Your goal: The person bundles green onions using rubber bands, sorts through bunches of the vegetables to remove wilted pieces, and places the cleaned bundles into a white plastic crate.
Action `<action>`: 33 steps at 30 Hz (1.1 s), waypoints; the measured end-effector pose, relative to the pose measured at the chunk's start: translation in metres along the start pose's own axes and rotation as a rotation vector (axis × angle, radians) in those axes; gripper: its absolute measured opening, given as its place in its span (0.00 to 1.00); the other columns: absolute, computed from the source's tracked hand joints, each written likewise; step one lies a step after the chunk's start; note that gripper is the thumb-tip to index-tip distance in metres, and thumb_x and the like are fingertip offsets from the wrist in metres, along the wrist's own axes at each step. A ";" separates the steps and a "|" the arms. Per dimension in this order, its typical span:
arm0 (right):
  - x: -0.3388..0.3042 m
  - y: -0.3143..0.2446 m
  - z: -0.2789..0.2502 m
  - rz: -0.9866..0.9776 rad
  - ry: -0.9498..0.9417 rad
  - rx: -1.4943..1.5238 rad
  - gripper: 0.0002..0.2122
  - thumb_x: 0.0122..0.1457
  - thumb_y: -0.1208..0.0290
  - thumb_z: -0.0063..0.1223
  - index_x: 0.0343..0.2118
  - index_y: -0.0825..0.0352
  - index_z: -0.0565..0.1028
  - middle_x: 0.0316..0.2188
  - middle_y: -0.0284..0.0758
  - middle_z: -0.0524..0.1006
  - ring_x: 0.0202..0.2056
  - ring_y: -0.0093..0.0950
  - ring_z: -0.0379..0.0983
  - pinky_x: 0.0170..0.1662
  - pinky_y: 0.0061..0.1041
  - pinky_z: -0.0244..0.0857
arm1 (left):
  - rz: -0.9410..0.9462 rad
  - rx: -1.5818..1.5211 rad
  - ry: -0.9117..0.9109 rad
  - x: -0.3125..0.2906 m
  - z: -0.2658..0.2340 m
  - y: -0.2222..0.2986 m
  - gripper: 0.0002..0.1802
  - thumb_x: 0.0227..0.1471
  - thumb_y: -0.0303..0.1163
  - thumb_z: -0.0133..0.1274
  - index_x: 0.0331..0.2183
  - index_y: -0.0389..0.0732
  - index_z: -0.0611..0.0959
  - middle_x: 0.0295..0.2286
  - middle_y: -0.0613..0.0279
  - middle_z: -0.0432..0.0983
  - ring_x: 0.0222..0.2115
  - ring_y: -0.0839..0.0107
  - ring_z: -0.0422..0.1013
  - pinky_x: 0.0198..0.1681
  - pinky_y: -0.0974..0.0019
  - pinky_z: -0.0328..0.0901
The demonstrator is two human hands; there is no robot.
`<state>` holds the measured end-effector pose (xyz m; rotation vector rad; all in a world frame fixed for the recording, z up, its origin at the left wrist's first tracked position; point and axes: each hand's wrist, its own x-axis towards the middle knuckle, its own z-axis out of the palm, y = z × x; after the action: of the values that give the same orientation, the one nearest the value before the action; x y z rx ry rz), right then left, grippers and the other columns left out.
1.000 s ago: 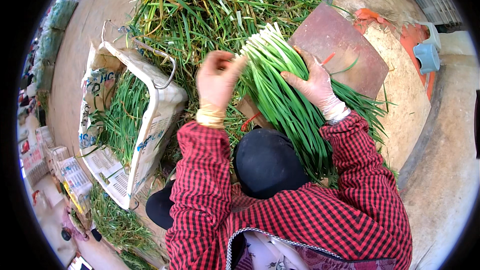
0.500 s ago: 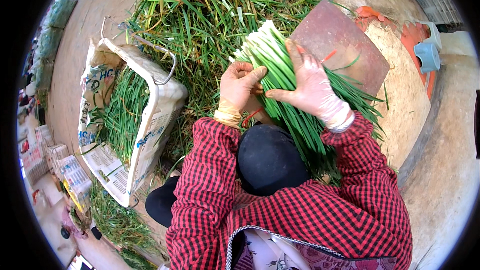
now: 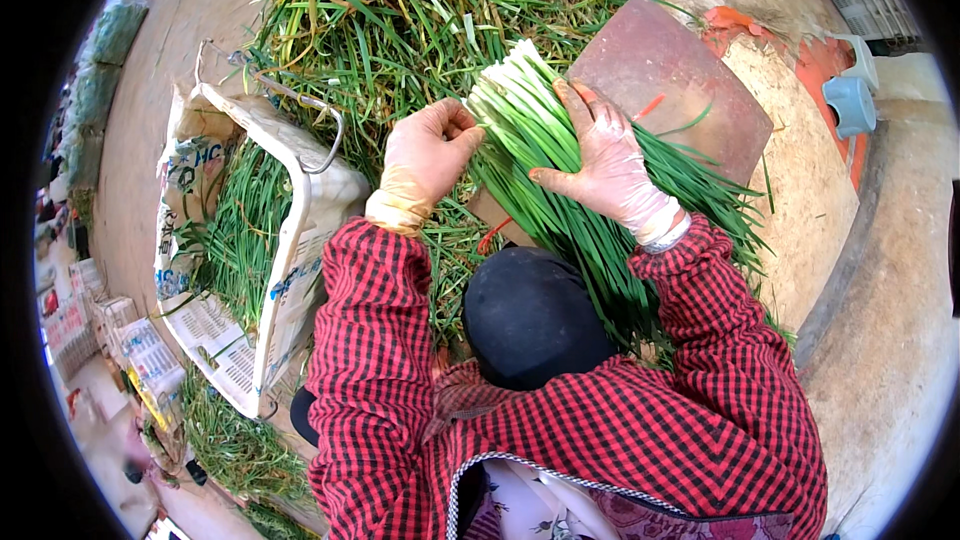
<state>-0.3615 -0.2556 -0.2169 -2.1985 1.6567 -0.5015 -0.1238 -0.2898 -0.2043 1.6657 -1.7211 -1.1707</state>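
A thick bundle of garlic chives [image 3: 560, 175], white at the stem ends and dark green along the leaves, lies slanted in front of me. My right hand [image 3: 608, 165], in a thin translucent glove, rests flat across it with thumb and fingers spread. My left hand [image 3: 430, 155], gloved too, is closed in a pinch at the bundle's left edge near the pale stems. A thin yellowish-green leaf shows at its fingertips, mostly hidden. Under the bundle, a red tie [image 3: 495, 234] sticks out beside my dark-covered knee [image 3: 535, 315].
Loose leaves and trimmings heap [image 3: 400, 20] ahead. At left a white plastic crate [image 3: 285, 270] with a metal handle lies tipped, with chives [image 3: 245, 220] inside. A reddish-brown board [image 3: 670, 80] lies beyond the bundle. Farther right stands a light-blue plastic stool [image 3: 850, 105].
My left hand has moved left, from over the bundle to its outer edge, fingers still pinched. My right hand stays spread on the chives.
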 end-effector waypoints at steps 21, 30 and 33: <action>-0.001 0.005 0.003 -0.036 0.078 0.043 0.48 0.40 0.48 0.68 0.63 0.63 0.58 0.58 0.46 0.62 0.57 0.46 0.59 0.62 0.43 0.51 | 0.122 0.264 0.074 0.009 0.033 0.011 0.14 0.54 0.39 0.54 0.36 0.37 0.80 0.24 0.49 0.78 0.25 0.53 0.75 0.31 0.58 0.69; -0.001 0.008 0.008 -0.042 0.103 0.050 0.47 0.41 0.48 0.67 0.63 0.63 0.58 0.57 0.46 0.63 0.57 0.45 0.59 0.62 0.43 0.51 | 0.237 0.362 0.199 0.009 0.021 0.001 0.11 0.56 0.37 0.52 0.36 0.41 0.81 0.23 0.51 0.77 0.24 0.54 0.75 0.29 0.58 0.69; -0.001 0.009 0.008 -0.056 0.114 0.057 0.47 0.41 0.48 0.67 0.63 0.63 0.58 0.57 0.46 0.63 0.57 0.46 0.59 0.62 0.43 0.51 | 0.189 0.254 0.222 0.013 0.009 -0.008 0.10 0.57 0.38 0.53 0.35 0.41 0.80 0.20 0.56 0.77 0.20 0.66 0.74 0.26 0.65 0.67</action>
<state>-0.3651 -0.2567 -0.2279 -2.2170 1.6200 -0.6926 -0.1288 -0.2990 -0.2184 1.6595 -1.8938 -0.6782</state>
